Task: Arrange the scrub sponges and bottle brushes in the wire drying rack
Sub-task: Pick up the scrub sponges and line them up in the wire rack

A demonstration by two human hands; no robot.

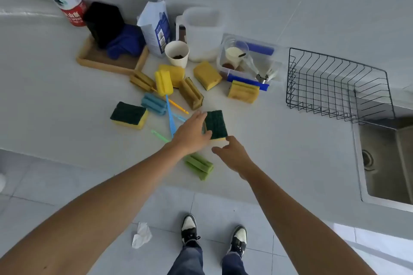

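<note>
Two hands at green-topped yellow scrub sponge [216,124], well left of empty black wire drying rack [337,87]: left hand [192,133] grasping sponge edge for lifting; right hand [232,155] released, fingers loose, touching near corner.
</note>
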